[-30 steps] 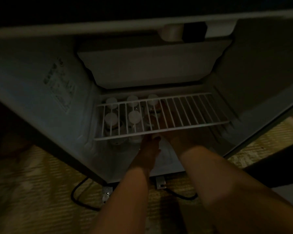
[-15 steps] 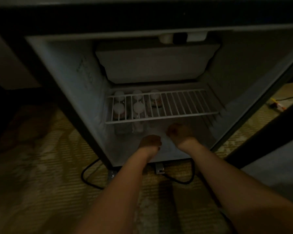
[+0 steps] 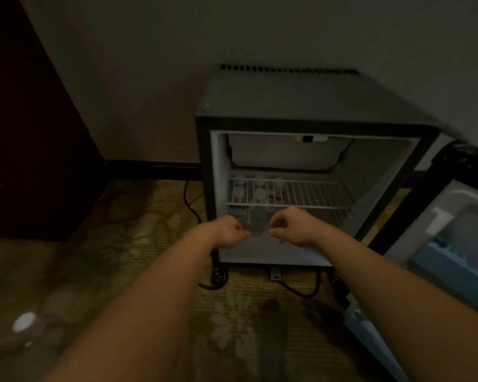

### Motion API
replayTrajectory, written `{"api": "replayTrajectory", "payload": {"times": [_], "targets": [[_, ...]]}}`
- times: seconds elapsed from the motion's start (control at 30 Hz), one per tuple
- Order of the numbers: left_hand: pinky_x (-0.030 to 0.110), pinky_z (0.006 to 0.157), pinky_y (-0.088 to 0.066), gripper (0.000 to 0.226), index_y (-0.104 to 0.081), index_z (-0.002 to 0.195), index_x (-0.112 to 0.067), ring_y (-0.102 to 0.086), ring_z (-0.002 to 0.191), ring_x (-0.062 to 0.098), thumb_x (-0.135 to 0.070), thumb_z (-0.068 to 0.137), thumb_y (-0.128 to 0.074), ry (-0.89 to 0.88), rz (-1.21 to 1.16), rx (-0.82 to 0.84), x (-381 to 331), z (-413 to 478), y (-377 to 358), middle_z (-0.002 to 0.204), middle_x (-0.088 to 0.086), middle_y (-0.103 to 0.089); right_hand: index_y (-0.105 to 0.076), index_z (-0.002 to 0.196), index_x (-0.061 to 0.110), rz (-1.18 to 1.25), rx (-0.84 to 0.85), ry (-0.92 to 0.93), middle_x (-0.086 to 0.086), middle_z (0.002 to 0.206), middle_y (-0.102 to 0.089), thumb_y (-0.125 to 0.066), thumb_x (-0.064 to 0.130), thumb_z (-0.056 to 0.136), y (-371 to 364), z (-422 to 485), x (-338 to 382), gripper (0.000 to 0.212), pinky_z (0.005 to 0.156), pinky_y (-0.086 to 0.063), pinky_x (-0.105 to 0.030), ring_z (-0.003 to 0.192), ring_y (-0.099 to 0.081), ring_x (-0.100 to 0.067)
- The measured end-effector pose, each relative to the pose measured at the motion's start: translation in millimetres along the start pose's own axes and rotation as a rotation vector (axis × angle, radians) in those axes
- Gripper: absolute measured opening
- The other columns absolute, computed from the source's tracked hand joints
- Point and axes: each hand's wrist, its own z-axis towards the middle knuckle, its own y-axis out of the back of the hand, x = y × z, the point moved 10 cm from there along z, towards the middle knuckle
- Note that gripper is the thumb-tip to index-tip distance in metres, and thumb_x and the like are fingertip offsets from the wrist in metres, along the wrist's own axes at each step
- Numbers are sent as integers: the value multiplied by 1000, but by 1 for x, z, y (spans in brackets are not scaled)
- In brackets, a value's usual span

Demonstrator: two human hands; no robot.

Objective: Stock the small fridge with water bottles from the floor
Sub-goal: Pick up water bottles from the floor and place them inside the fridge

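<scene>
The small fridge (image 3: 309, 106) stands open against the wall. Several white-capped water bottles (image 3: 260, 193) stand upright at the left of its bottom compartment, under the white wire shelf (image 3: 309, 193); one clear bottle body (image 3: 255, 221) shows between my hands. My left hand (image 3: 228, 232) and my right hand (image 3: 290, 228) hover side by side just in front of the fridge opening, both with fingers curled in and nothing in them. On the carpet at the lower left lies a blurred white-capped bottle (image 3: 24, 321).
The fridge door (image 3: 453, 230) hangs open to the right, its inner shelf facing me. A black power cable (image 3: 298, 290) loops on the patterned carpet below the fridge. A dark wooden cabinet (image 3: 25, 133) fills the left side.
Both hands have come out of the bottom compartment, empty. My head has pulled back and up, so the whole fridge, wall and floor now show.
</scene>
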Motion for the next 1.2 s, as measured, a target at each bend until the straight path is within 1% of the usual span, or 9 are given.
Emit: {"api": "replayTrajectory", "payload": {"times": [0.2, 0.37, 0.53, 0.63, 0.73, 0.87, 0.97, 1.07, 1.2], "targets": [[36, 97, -42, 44, -52, 128, -8, -52, 120, 27, -37, 95, -44, 31, 105, -142, 20, -94, 72, 132, 11, -53, -60, 120, 13, -187, 55, 132, -7, 123, -61, -58, 26, 91, 10, -48, 95, 32, 96, -48, -35, 110, -59, -22], [37, 96, -48, 42, -52, 130, -14, -60, 107, 22, -36, 94, -47, 29, 120, -195, 35, -188, 100, 124, 6, -57, -59, 122, 13, -270, 12, 258, -7, 123, -61, -60, 25, 90, 9, -107, 187, 35, 94, -46, -32, 112, -58, -21], [39, 95, -48, 43, -53, 129, -17, -59, 107, 19, -37, 91, -54, 90, 95, -239, 90, -278, 115, 118, 3, -59, -60, 120, 17, -337, 58, 387, -4, 121, -60, -61, 26, 89, -43, -159, 268, 33, 86, -44, -29, 111, -56, -20], [39, 96, -49, 42, -53, 127, -18, -59, 106, 19, -35, 89, -57, 154, 112, -265, 135, -323, 112, 118, 3, -59, -60, 119, 18, -334, 79, 434, -4, 121, -59, -61, 25, 88, -79, -183, 306, 32, 89, -47, -31, 109, -57, -21], [37, 93, -51, 42, -55, 126, -17, -59, 107, 20, -33, 88, -59, 225, 118, -281, 186, -363, 101, 114, 0, -58, -60, 120, 17, -367, 110, 470, -7, 121, -60, -62, 25, 88, -120, -207, 337, 33, 91, -49, -34, 107, -59, -23], [42, 99, -48, 50, -49, 132, -15, -59, 111, 22, -31, 87, -61, 331, 27, -225, 263, -405, 63, 127, 4, -58, -59, 122, 14, -392, 182, 514, -9, 123, -60, -64, 22, 87, -187, -237, 365, 36, 91, -49, -34, 109, -59, -25], [38, 102, -44, 48, -48, 133, -11, -54, 119, 26, -28, 89, -59, 383, 7, -190, 316, -434, 22, 132, 10, -55, -59, 121, 12, -355, 293, 544, -10, 123, -60, -63, 21, 88, -253, -256, 373, 35, 86, -46, -30, 108, -59, -25], [37, 105, -41, 46, -48, 133, -11, -51, 121, 24, -27, 91, -56, 438, -63, -120, 375, -454, -34, 133, 8, -52, -59, 118, 14, -267, 420, 525, -6, 117, -61, -60, 18, 89, -318, -272, 373, 30, 90, -50, -32, 104, -59, -20], [36, 103, -42, 41, -53, 128, -6, -53, 119, 25, -25, 92, -54, 503, -183, -95, 434, -474, -92, 130, 10, -55, -57, 117, 14, -248, 387, 505, -6, 115, -61, -59, 14, 88, -371, -272, 366, 29, 91, -53, -36, 103, -60, -18]]}}
